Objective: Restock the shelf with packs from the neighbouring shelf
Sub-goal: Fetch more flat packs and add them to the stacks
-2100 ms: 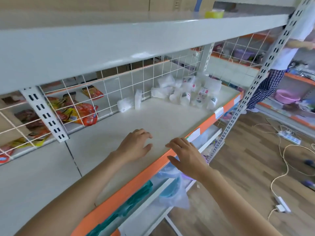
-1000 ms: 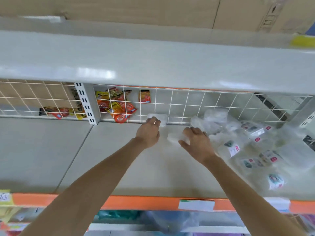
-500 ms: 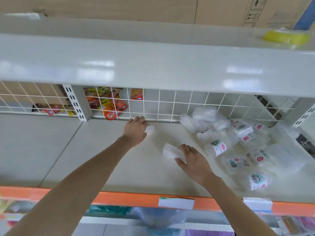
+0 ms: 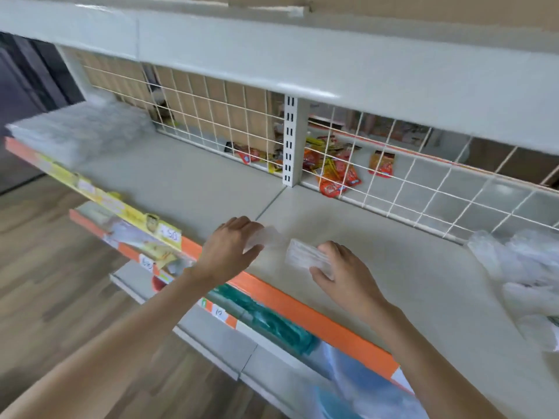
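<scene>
My left hand holds a small clear plastic pack just above the grey shelf, near the seam between two shelf sections. My right hand grips a second clear pack a little to the right. A heap of similar clear packs lies at the far right of this shelf. The neighbouring shelf section to the left is bare near me, with a blurred pile of clear plastic goods at its far left end.
A white wire grid backs the shelf, with orange and yellow snack packets behind it. A slotted upright post stands at the seam. An upper shelf overhangs. Orange-edged lower shelves hold teal and blue bags. Wooden floor lies at the left.
Both hands have lifted their packs and carried them left toward the seam. My view has swung left, so the heap of packs now sits at the right edge.
</scene>
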Demonstrator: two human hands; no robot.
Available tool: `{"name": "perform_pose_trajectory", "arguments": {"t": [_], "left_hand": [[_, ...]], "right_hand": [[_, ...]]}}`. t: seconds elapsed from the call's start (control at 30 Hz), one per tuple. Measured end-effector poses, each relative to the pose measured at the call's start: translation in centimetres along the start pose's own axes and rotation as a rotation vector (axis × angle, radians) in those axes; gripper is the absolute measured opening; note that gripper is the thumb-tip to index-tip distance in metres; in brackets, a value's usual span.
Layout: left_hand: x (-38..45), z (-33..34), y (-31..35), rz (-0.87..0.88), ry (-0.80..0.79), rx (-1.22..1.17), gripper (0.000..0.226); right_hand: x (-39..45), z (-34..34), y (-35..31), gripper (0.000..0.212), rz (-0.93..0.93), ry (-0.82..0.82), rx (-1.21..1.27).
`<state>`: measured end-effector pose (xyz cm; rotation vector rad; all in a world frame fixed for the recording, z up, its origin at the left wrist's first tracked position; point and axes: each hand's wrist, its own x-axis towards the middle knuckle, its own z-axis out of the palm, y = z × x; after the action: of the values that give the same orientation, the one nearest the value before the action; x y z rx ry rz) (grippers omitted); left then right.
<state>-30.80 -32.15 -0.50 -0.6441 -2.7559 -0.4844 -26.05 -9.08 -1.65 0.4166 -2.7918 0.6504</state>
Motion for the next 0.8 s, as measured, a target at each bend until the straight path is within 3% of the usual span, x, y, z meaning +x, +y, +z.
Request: {"name": "perform_pose_trajectory", "arguments": {"t": [0.2,0.53,0.8], "left_hand": [[-4.9,-5.1,-10.5,-0.164,0.071,-0.053,0.034],[-14.4,-12.2,-27.0,-0.344,0.051,-0.039,0.033],[-15.9,-14.2,-34.7,-0.427,0.135,-0.007,0.033]], "right_hand": [[5.0,5.9,-10.0,0.031,-0.091,-0.027,0.047],[11.6,17.7,-25.5,0.031,-0.192,-0.120,0.134],[18.0,22.6,-31.4,0.035,-0.193,-0.166,0.186]]}}
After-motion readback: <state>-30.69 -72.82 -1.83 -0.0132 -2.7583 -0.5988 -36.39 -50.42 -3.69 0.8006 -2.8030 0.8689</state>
